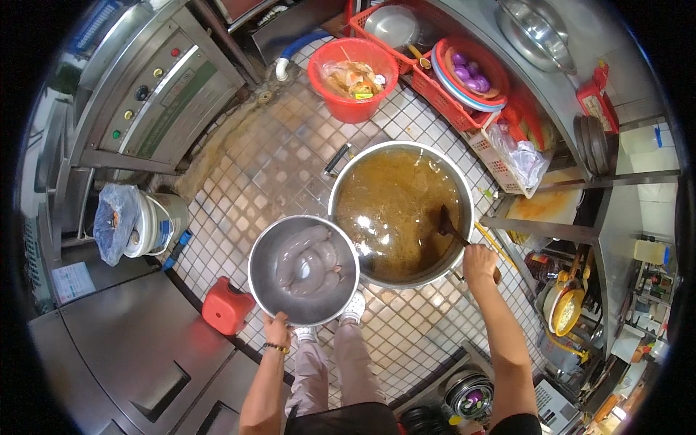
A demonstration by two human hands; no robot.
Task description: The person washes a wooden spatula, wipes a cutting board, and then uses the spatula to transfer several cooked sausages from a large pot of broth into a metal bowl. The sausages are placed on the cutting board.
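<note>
My left hand (277,329) grips the near rim of a stainless steel bowl (318,309), held beside the large pot. Inside the bowl lies a coil of pale grey, sausage-like lengths (326,255), possibly filled casings. A wide metal pot (472,201) with side handles stands on the floor, full almost to the rim with brown, shiny liquid (397,187). At its right side my right hand (479,263) is closed around the handle of a dark ladle or paddle (446,223), whose head sits at the liquid's surface. The exact shape of that head is unclear.
A red tub (353,106) with a lined heap of scraps stands beyond the pot. Red baskets (443,98) and steel shelving (544,223) run along the right. At left are a white bucket (174,220), a red stool (225,307) and steel cabinets (130,337).
</note>
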